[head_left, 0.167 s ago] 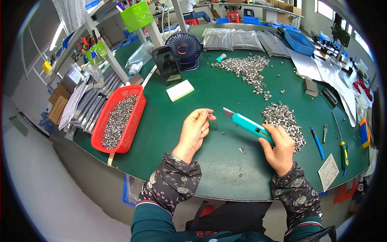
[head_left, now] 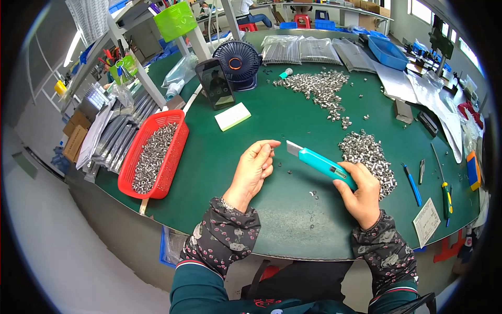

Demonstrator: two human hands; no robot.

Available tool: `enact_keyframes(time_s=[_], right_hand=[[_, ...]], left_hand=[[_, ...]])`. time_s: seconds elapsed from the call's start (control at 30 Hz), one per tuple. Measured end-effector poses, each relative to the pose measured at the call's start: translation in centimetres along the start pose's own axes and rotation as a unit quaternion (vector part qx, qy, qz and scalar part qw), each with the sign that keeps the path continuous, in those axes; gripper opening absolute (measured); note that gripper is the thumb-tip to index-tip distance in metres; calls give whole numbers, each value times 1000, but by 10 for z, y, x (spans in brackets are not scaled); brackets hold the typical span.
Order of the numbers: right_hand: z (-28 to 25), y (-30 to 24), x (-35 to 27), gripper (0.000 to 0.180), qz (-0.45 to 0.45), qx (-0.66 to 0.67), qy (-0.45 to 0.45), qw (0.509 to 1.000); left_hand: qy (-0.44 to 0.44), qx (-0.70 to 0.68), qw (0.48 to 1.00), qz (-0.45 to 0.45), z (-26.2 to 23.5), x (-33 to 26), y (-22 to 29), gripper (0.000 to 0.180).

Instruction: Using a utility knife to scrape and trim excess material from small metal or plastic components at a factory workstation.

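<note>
- Here, the right hand (head_left: 361,196) closes its fingers around the handle of a teal plastic utility knife (head_left: 320,164), whose short metal blade points toward the left hand (head_left: 254,170) over the middle of the green desk (head_left: 282,123).
- The left hand pinches a tiny metal part (head_left: 272,148) between thumb and fingertips, just beside the blade tip; whether blade and part touch I cannot tell.
- Just beyond the right hand, toward the desk's right edge, lies a heap of small silver metal sleeves (head_left: 367,157); a larger, looser scatter of the same sleeves (head_left: 319,89) spreads toward the far edge.
- A few tiny loose bits (head_left: 312,196) lie on the bare mat between the hands and the near edge.
- At the left edge sits a red plastic mesh basket (head_left: 178,141) holding more silver sleeves, well apart from the left hand.
- Toward the far-left stand a small dark desk fan (head_left: 238,63), a propped black phone (head_left: 214,83) and a pale yellow-white pad (head_left: 233,116).
- Near the right edge lie a blue pen (head_left: 412,184), a green-handled screwdriver (head_left: 443,188) and a white paper slip (head_left: 427,222).
- The open stretch of mat runs between the basket and the left hand, and along the near edge.
</note>
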State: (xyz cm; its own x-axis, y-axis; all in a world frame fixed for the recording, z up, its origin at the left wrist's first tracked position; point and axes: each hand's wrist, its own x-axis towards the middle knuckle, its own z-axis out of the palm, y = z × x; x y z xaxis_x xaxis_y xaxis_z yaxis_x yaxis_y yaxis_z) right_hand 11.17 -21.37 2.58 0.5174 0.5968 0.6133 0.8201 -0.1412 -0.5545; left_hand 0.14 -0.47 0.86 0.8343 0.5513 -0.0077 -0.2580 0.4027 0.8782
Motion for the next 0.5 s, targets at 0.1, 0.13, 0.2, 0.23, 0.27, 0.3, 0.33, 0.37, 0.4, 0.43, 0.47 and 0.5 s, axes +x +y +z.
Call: enact_keyframes(time_s=[0.1,0.13,0.2,0.23,0.27,0.3,0.33,0.37,0.4,0.43,0.47,0.5], right_hand=[[1,3,-4,23,19,64,-43,997],[2,4,-4,23,19,64,-42,997],[3,5,-6,24,44,89,-73,992],[1,3,-7,25,56,86,-83,991],[0,2,-7,25,57,84,-84,991],[0,2,-6,25,56,91,-92,990],[-1,1,-7,25,59,97,-99,989],[-1,3,-6,25,66,93,-98,989],[-1,6,-4,25,39,67,-83,994],[-3,9,-3,25,17,36,-70,997],[-1,12,1,24,-32,45,24,998],[-5,9,5,26,-28,35,50,998]], left_hand=[[8,-20,1000,9,0,-2,-4,15],[7,-20,1000,9,-2,-1,-5,15],[-22,-43,999,11,-6,-2,-6,14],[-22,-44,999,10,-5,-2,-6,14],[-34,-45,998,3,-4,-2,-7,14],[-45,-46,998,-5,-3,-1,-8,14],[-48,-48,998,-12,-2,-1,-10,14],[-49,-39,998,-18,-2,-1,-10,15],[-51,-30,998,-26,-1,1,-11,15],[-18,-38,999,-24,3,1,-9,14],[-6,-24,1000,-5,1,2,-8,17],[-7,-52,999,-6,-3,0,-4,18]])
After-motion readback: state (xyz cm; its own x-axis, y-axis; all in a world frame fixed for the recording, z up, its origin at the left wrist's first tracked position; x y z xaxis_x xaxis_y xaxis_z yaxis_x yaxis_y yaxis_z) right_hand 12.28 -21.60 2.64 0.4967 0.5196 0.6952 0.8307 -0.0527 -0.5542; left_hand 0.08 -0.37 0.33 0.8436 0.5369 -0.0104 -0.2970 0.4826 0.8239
